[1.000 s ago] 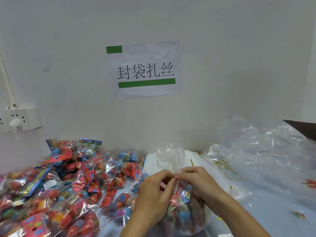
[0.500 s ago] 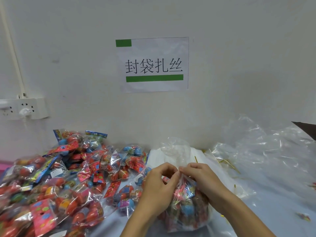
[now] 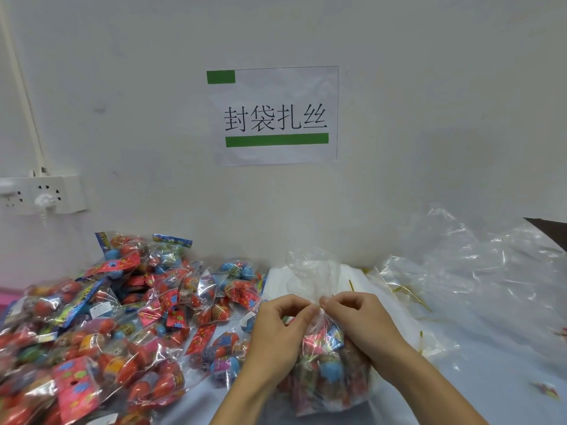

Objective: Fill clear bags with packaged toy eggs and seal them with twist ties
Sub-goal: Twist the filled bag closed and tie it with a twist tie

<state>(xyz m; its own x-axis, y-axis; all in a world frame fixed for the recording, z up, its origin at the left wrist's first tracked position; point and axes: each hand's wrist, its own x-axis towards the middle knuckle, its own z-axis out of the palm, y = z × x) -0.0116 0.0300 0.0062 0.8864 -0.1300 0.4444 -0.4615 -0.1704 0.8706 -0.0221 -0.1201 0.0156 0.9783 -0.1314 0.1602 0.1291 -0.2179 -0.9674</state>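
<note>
Clear bag: stood on table at near centre, filled with packaged toy eggs, neck gathered, loose top flaring above. Left hand and right hand: raised from near edge, knuckles up, fingers curled, fingertips met at the bag's neck and pinched it from both sides. Twist tie at the pinch: too small to tell. Heap of packaged toy eggs: left, beside the bag. Empty clear bags: right, with loose gold ties. Paper sign on far wall.

Wall sign reads 封袋扎丝
</note>
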